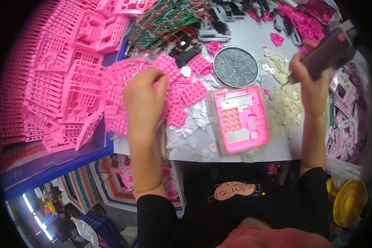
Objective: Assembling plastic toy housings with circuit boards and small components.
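Here's the pink shell (241, 120), lying open side up by the near edge of the counter (184, 153), just about the middle! How far along? Early, I'd judge: the moulding itself is complete, a small pale round piece seems to sit inside, but no green board and no pink key block can be made out in it, and nothing closes it over. What a look it has: glossy bright pink, raised walls, a long silvery slot at the far end, a grid of little squares glowing orange on the left, a ring at the near right. Over to the left hand (145, 93), down on the bag of pink key blocks (118, 93) at the counter's left edge, fingers curled, their tips hidden, so whether they grip anything I cannot tell. And the right hand (312, 76)! Fingers wrapped firmly round a dark power tool (330, 51), its tip hanging over the cream discs (286, 103) toward the right edge. Just beyond the shell, a round dish of silvery bits (235, 66); green circuit boards (163, 22) crowd the far left corner, and past the left edge, stacked pink casings (49, 82) fill a blue-rimmed bin (58, 163).
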A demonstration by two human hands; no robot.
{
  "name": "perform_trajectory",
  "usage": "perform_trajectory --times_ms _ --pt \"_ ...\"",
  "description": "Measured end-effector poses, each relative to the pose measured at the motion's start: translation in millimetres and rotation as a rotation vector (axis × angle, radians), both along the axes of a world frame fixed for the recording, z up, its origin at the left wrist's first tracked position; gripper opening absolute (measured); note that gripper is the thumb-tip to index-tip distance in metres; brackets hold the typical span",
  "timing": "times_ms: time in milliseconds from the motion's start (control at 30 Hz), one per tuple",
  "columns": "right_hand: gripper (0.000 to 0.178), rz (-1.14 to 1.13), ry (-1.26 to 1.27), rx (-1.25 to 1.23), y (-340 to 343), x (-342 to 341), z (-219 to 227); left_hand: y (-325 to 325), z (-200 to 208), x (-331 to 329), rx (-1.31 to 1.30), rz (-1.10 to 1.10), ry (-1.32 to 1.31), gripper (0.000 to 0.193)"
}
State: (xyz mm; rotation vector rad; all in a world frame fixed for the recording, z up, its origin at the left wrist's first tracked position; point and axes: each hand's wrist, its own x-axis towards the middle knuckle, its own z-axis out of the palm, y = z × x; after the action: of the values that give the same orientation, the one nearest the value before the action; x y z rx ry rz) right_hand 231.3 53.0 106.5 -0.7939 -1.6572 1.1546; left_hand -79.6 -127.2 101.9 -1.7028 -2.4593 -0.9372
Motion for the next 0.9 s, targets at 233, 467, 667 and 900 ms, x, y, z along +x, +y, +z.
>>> perform_trajectory --times_ms 233,467,667,900 --pt "0.071 -0.3 0.114 0.574 17 -6 5 -6 24 -33 -0.24 -0.104 0.265 0.022" --pt "0.052 -0.058 -0.18 0.723 -36 4 -17 39 -33 -34 -0.411 -0.141 0.634 0.035" --pt "0.039 0.431 -0.236 0.301 -53 5 -23 5 -5 13 -0.192 -0.305 -0.632 0.027" --pt "0.018 1.103 0.025 0.14 -76 -45 -36 -81 -53 104 -0.325 -0.509 -2.048 0.045"
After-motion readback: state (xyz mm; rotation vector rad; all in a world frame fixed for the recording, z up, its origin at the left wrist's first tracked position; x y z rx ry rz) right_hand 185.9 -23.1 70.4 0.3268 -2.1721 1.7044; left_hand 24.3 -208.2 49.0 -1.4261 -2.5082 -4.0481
